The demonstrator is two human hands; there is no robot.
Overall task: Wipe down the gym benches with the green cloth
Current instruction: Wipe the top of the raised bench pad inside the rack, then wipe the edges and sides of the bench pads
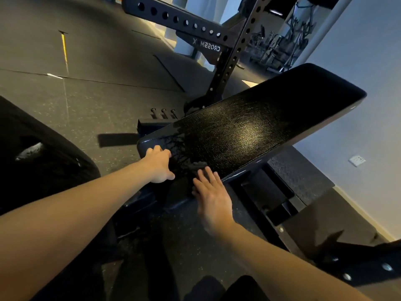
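A black padded bench [249,124] slopes up from centre to the upper right, its surface shiny and streaked near the low end. My left hand [158,165] rests on the pad's near left corner, fingers lying on top and thumb spread toward the right. My right hand [211,192] reaches to the pad's near edge with fingers straight. Its fingertips press on a small crumpled cloth [198,165], which looks dark in this dim light. Most of the cloth is bunched just beyond the fingertips.
A black perforated rack upright and crossbeam [230,59] stand behind the bench. Another black pad [43,153] is at the left. The bench's metal frame [282,205] runs below right, near a pale wall with a socket [357,160]. Rubber flooring [97,68] spreads left.
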